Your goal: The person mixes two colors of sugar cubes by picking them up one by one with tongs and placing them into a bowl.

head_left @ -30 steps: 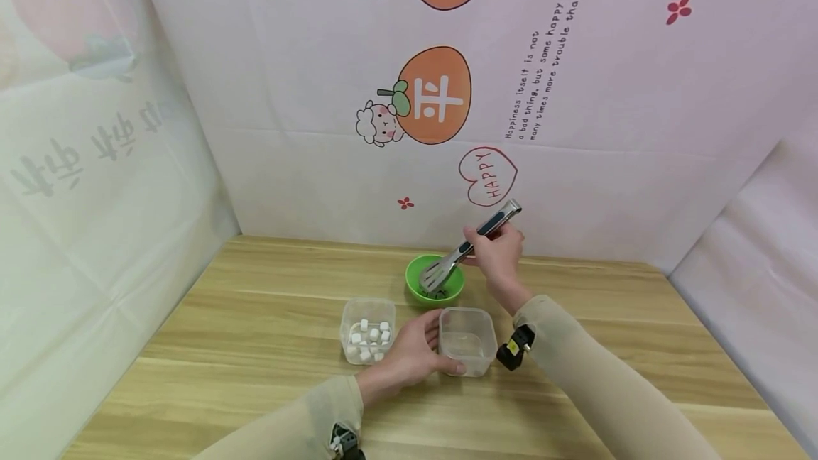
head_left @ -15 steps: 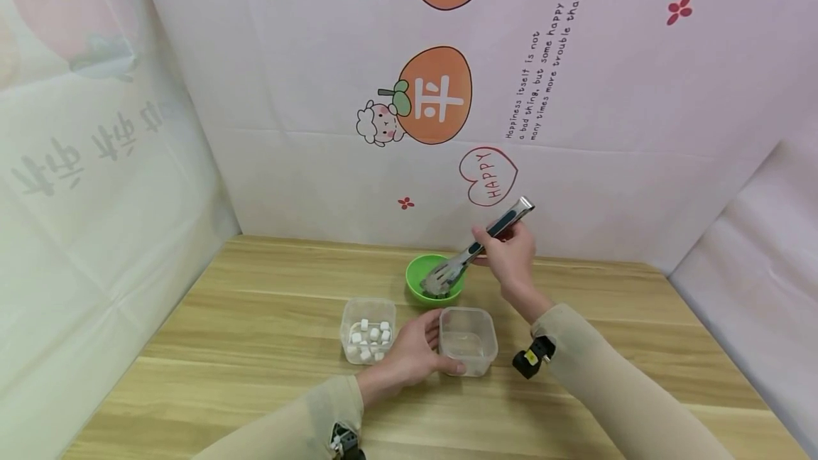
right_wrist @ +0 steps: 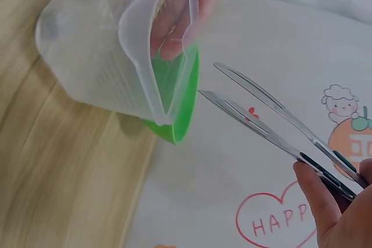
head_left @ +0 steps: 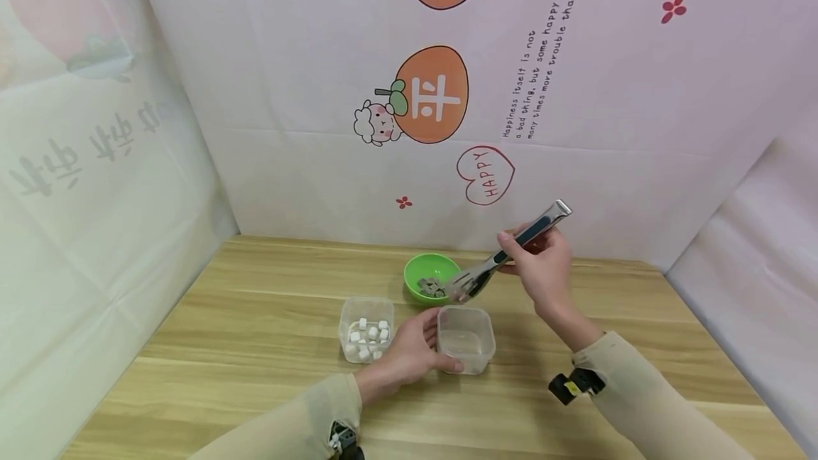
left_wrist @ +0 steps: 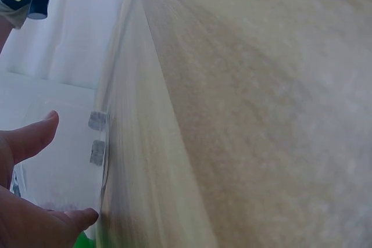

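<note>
Right hand (head_left: 543,272), far right of centre, wrist raised above surface (head_left: 268,403), clamped on silver metal tongs (head_left: 500,258) with dark grip inserts; tong arms apart. Left hand (head_left: 409,353) cupped round left side of clear square plastic container (head_left: 476,362), thumb near, fingers far. Since earlier frame, tongs drawn right from inside round green bowl (head_left: 429,263), tips now by its right rim. Long axis slants, tips down near-left, butt up far-right.

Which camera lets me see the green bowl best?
The head view: it looks down into the green bowl, showing grey pieces inside. The right wrist view shows it partly behind a clear box; the left wrist view, only a green sliver.
</note>
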`<state>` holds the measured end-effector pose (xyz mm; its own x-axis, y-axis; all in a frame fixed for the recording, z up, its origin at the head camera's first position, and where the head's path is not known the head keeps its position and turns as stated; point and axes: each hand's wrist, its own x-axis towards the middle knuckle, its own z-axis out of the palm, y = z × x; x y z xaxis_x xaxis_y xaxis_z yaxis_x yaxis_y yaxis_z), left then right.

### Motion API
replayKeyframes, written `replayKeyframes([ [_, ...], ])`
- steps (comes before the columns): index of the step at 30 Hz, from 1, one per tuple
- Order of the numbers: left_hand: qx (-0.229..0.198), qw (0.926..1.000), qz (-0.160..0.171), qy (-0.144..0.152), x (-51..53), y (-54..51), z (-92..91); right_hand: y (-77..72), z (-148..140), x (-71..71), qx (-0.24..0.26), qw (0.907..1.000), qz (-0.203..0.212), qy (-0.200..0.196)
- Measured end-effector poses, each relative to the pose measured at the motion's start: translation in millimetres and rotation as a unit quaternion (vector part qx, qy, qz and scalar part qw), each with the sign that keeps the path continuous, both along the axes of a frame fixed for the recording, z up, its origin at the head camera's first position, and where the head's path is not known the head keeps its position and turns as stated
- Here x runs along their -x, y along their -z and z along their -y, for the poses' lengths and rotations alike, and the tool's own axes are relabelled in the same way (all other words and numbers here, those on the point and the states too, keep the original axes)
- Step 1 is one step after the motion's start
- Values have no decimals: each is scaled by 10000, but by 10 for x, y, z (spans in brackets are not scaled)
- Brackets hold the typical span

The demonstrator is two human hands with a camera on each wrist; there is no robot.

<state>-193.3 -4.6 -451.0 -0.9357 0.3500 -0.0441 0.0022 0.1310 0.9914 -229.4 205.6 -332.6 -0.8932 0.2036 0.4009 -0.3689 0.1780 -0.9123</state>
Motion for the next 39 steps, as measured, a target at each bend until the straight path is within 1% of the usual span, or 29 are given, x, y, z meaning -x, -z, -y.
replayKeyframes([
  [8, 22, 10000, -17, -9, 13, 3, -3, -53, -126, -230, -340, 9993, -132, -102],
  [12, 33, 10000, -33, 7, 7, -2, -13, -26, -159, -314, -498, 9985, -136, -160],
  [15, 70, 10000, -23, -5, 2, 1, -13, 14, -165, -353, -551, 9982, -57, -213],
  [22, 89, 10000, -9, -32, 4, 9, -7, 138, -155, -350, -715, 9966, 81, -392],
  [28, 83, 9999, -47, -31, -6, -12, -3, 236, -73, -350, -778, 9943, 517, -515],
  [33, 30, 10000, -76, -1, -19, -28, -3, 322, -23, -308, -846, 9920, 720, -592],
  [39, -52, 9999, -123, 26, -19, -30, -5, 368, 22, -258, -802, 9880, 1044, -802],
])
